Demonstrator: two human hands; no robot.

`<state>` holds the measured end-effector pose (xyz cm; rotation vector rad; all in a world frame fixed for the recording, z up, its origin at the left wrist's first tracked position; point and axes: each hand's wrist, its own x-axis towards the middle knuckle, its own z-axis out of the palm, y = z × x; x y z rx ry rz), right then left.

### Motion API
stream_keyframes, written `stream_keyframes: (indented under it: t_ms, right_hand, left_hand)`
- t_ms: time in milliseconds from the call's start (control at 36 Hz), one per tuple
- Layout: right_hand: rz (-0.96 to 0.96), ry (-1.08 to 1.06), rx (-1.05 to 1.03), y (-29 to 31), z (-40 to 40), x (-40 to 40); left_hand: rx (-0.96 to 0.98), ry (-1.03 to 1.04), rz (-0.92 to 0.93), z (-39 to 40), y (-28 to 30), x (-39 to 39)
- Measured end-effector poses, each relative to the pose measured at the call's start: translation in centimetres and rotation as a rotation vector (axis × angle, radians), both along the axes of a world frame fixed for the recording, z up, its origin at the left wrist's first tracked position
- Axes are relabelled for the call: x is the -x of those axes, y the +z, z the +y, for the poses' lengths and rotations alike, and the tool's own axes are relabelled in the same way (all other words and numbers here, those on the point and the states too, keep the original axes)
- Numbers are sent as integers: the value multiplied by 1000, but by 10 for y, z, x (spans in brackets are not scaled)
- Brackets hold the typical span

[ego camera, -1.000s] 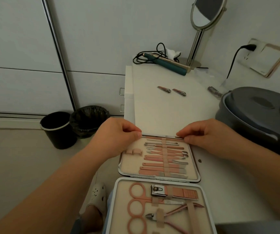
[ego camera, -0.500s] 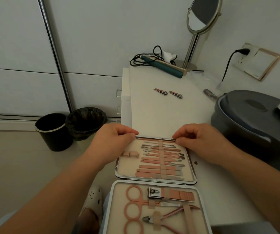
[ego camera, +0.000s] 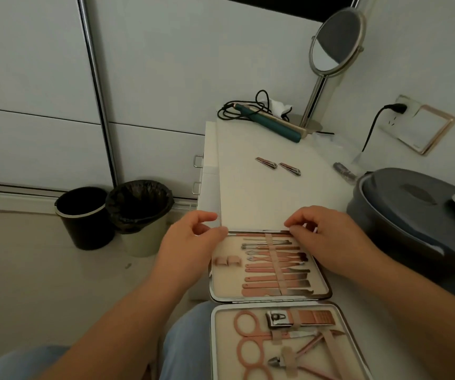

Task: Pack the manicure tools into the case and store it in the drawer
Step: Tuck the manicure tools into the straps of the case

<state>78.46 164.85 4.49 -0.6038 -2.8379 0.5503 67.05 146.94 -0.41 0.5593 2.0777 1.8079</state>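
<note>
Case (ego camera: 270, 297) lies open flat at the near edge of the desk (ego camera: 259, 193), its two halves hinged along a line running left to right. Most tools sit under their straps in both halves. Two clippers (ego camera: 278, 165) lie loose on the desk beyond the case, side by side, their long axes slanting from near right to far left — well apart from both hands and straight ahead of them.

Left hand (ego camera: 190, 242) hovers at the far left corner of the upper half, thumb and forefinger curled toward each other but parted, holding nothing that can be seen. Right hand (ego camera: 327, 239) rests at the far right corner, fingertips on or just over the top tool's end; whether it pinches that tool cannot be told.

Clippers lie about midway between the hands' lines, perhaps slightly nearer the right — so either hand could likely reach forward for them. Two small empty loops (ego camera: 227, 261) on the left of the upper half look like their likely slots. Drawer handles (ego camera: 197, 174) show on the desk's left side.
</note>
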Motion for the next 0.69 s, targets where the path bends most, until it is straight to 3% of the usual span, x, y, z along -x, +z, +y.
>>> stream_keyframes:
  t_ms: [167,417,694]
  right_hand:
    - [45,-70,-41,4,13,47]
    - [-63,-302,-233,6,50,137]
    - [-253,-332,-375,7,61,160]
  left_hand:
    - [17,-117,-35,-7,-1,-8]
    - [12,-124,-11,-8,-8,-12]
    - [-3,-132,-16,-7,-18,-10]
